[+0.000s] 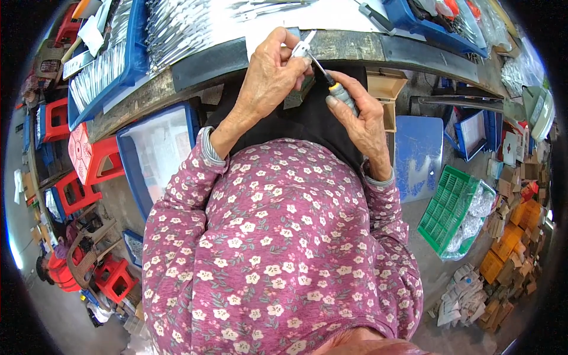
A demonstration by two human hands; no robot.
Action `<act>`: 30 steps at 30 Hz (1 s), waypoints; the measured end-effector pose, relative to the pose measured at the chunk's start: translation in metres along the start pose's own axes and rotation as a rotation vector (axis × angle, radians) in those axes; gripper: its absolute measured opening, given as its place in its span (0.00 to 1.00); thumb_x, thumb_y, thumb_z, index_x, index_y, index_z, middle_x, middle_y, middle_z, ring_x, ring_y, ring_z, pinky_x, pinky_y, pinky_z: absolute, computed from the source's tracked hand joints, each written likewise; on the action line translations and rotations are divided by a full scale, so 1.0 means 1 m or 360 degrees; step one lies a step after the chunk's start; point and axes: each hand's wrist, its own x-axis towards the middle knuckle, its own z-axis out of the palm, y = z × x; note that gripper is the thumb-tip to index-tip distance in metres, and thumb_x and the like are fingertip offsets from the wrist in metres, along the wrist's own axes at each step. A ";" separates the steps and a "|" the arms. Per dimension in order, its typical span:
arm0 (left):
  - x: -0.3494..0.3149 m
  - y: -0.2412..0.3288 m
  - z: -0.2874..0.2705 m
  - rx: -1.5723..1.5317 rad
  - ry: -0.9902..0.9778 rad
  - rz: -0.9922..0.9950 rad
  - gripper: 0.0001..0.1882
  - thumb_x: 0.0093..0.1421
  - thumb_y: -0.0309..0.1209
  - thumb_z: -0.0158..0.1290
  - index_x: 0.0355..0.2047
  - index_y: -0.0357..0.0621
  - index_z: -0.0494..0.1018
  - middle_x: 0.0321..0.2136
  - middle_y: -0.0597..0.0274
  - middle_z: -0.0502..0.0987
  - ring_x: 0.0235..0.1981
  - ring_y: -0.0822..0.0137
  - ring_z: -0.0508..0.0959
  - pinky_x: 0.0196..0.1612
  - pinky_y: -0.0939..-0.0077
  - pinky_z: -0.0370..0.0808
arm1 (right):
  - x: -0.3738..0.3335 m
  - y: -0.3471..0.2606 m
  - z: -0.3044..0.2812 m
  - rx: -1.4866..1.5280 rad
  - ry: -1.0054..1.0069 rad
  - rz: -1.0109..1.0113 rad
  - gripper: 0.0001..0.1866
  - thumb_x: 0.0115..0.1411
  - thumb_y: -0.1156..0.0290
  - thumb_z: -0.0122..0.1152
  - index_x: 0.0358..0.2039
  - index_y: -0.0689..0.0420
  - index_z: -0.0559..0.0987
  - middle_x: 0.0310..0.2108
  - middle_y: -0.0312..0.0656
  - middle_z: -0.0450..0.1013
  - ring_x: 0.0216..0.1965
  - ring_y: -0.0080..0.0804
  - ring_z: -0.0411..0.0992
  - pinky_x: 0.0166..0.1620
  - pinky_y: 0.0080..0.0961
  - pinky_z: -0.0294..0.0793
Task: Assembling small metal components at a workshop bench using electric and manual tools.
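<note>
My left hand (263,80) is closed on a small white piece (301,49) with a thin pale tip, just above the table's near edge. In my right hand (365,118) is a screwdriver (339,93) with a grey handle and a yellow ring. Its thin shaft slants up and left, and its tip meets the white piece or lies right beside it; the exact contact is too small to tell. Beyond my left hand, many slim metal pieces (177,29) lie heaped on the white-covered tabletop.
A blue tray (141,44) of slim metal parts stands on the table at left, another blue tray (435,32) at far right. Below are a blue bin (192,121), red stools (115,278), an upright blue panel (417,154), a green crate (447,198) and piled cardboard (512,236).
</note>
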 end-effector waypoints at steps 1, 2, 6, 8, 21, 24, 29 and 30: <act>0.000 0.000 0.000 0.0014 0.0020 0.0013 0.06 0.54 0.24 0.46 0.31 0.37 0.61 0.19 0.60 0.72 0.16 0.78 0.69 0.20 0.84 0.67 | 0.000 0.000 0.000 0.0000 -0.0001 -0.0001 0.18 0.53 0.72 0.56 0.46 0.58 0.71 0.27 0.31 0.66 0.26 0.15 0.61 0.29 0.12 0.63; -0.001 -0.001 0.000 0.0029 0.0040 0.0026 0.06 0.53 0.24 0.46 0.30 0.38 0.62 0.19 0.60 0.72 0.16 0.77 0.69 0.20 0.83 0.67 | 0.000 -0.001 0.000 -0.0016 -0.0004 -0.0001 0.18 0.53 0.73 0.56 0.46 0.58 0.71 0.26 0.31 0.66 0.26 0.15 0.61 0.29 0.12 0.63; 0.000 -0.009 -0.002 0.0385 0.0081 0.0176 0.06 0.55 0.24 0.47 0.32 0.39 0.61 0.21 0.63 0.73 0.17 0.81 0.66 0.19 0.87 0.64 | -0.001 -0.005 0.002 -0.0094 -0.0010 0.0034 0.18 0.53 0.74 0.55 0.46 0.58 0.71 0.26 0.33 0.67 0.25 0.16 0.62 0.28 0.14 0.63; -0.001 -0.005 0.001 0.0588 0.0156 0.0229 0.07 0.54 0.23 0.48 0.31 0.38 0.62 0.20 0.64 0.72 0.18 0.80 0.66 0.20 0.85 0.64 | -0.002 -0.001 0.005 -0.0230 0.0062 -0.0117 0.19 0.52 0.75 0.55 0.47 0.58 0.70 0.26 0.36 0.68 0.24 0.19 0.64 0.28 0.16 0.64; -0.002 -0.005 0.007 0.0933 0.0264 0.0653 0.09 0.51 0.19 0.46 0.32 0.38 0.59 0.18 0.47 0.71 0.20 0.48 0.74 0.22 0.63 0.68 | -0.006 -0.004 0.022 -0.0981 0.0289 -0.0543 0.28 0.49 0.80 0.56 0.53 0.51 0.68 0.22 0.41 0.63 0.19 0.33 0.65 0.22 0.28 0.66; -0.004 -0.010 0.009 0.0988 0.0271 0.0734 0.10 0.51 0.19 0.46 0.33 0.38 0.59 0.20 0.47 0.72 0.21 0.47 0.74 0.23 0.61 0.69 | -0.009 -0.004 0.023 -0.1063 0.0266 -0.0528 0.27 0.49 0.80 0.55 0.52 0.51 0.68 0.21 0.41 0.62 0.18 0.33 0.64 0.21 0.28 0.65; -0.003 -0.015 0.011 0.0998 0.0292 0.0763 0.11 0.52 0.20 0.46 0.34 0.38 0.58 0.21 0.47 0.72 0.21 0.47 0.74 0.22 0.60 0.69 | -0.010 -0.008 0.024 -0.1074 0.0257 -0.0486 0.26 0.50 0.81 0.55 0.51 0.51 0.69 0.21 0.41 0.61 0.17 0.33 0.64 0.20 0.27 0.65; -0.003 -0.016 0.011 0.0997 0.0291 0.0761 0.11 0.52 0.20 0.46 0.34 0.38 0.58 0.21 0.47 0.72 0.21 0.47 0.74 0.22 0.60 0.69 | -0.010 -0.009 0.023 -0.1015 0.0257 -0.0454 0.25 0.50 0.81 0.54 0.51 0.51 0.70 0.20 0.41 0.61 0.18 0.32 0.64 0.20 0.26 0.65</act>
